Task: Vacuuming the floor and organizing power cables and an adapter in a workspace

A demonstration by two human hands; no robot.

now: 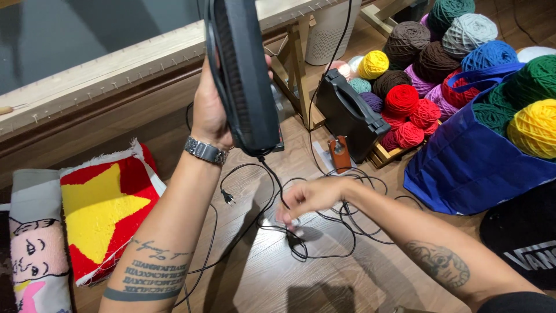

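Left hand [209, 113] grips the dark tool [243, 75] upright while right hand [310, 197], fingers pinched on its black cord [272, 177], should draw tangles out gently, without yanking.

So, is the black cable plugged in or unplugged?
Unplugged at this end: the plug lies free on the wooden floor, its prongs bare, below the black tool in the left hand.

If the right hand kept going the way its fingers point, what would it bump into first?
Most likely the black cord hanging from the dark device held up by the left hand. The right hand points left and down, almost touching it; depth is unclear.
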